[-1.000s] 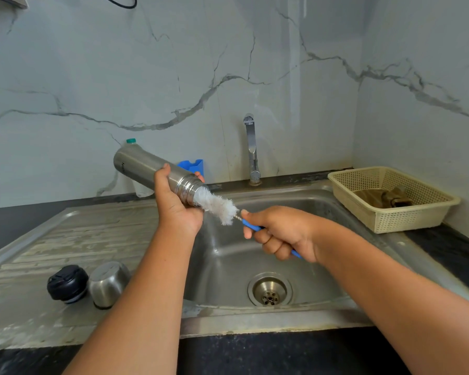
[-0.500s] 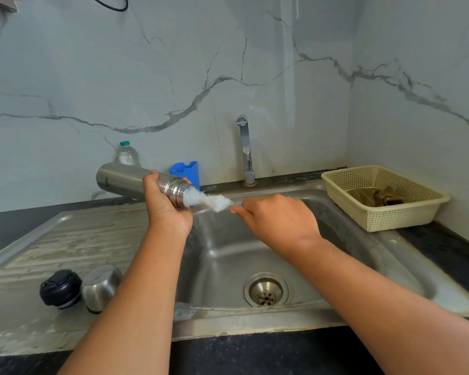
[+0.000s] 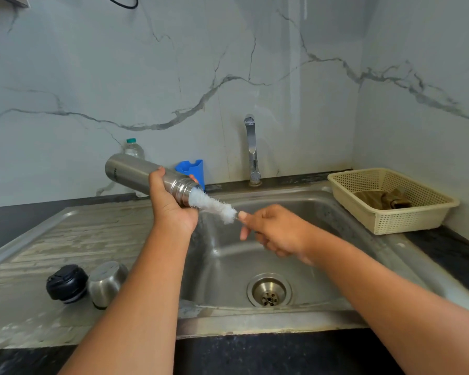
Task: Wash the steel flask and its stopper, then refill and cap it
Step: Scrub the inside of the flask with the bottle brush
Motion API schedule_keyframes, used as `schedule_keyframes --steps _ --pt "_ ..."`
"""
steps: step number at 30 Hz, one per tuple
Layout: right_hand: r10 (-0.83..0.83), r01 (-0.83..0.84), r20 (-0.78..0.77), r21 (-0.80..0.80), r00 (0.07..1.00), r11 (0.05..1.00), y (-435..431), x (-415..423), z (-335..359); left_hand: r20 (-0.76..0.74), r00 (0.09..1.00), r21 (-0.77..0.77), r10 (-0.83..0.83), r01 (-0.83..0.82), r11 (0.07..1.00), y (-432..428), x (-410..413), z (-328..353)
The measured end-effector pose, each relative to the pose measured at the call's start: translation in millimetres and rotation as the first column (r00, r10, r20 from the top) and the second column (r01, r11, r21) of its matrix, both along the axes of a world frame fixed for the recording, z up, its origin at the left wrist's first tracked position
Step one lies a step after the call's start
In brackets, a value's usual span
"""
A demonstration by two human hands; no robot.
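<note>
One steel flask (image 3: 130,170) held tilted, left grip (image 3: 171,209) round it, right grip (image 3: 276,231) holding brush (image 3: 214,207), bristles in its mouth

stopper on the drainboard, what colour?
Black. The stopper shows best in the head view, beside the steel cap.

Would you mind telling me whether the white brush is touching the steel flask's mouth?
Touching. In the head view the white brush extends into the open mouth of the steel flask, its bristles filling the rim with no gap.
</note>
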State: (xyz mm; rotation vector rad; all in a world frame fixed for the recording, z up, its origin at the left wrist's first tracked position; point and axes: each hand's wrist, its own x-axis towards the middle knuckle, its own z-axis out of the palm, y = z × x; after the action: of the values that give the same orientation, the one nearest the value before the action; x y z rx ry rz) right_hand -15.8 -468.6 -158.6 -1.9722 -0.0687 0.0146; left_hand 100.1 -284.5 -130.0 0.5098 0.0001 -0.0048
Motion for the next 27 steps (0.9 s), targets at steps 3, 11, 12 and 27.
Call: schedule_keyframes --steps 3,11,12,27 --pt "0.197 -0.079 -0.337 0.332 0.921 0.94 -4.5 -5.0 4.1 0.033 0.998 -0.055 -0.06 0.061 0.997 -0.5 -1.1 -1.6" --pt "-0.064 0.132 0.203 -0.342 0.977 0.93 -6.4 6.5 -9.8 0.018 0.999 0.059 0.039 -0.04 0.997 -3.3 3.8 0.2" --pt "-0.079 0.201 0.294 -0.414 0.953 0.888 -7.0 7.2 -9.4 0.012 0.997 0.059 0.079 -0.079 0.995 -2.5 5.9 -0.9" --pt "-0.093 0.267 0.401 -0.404 0.911 0.875 5.2 1.8 0.1 0.028 0.989 0.089 0.146 -0.148 0.985 4.8 11.6 0.8"
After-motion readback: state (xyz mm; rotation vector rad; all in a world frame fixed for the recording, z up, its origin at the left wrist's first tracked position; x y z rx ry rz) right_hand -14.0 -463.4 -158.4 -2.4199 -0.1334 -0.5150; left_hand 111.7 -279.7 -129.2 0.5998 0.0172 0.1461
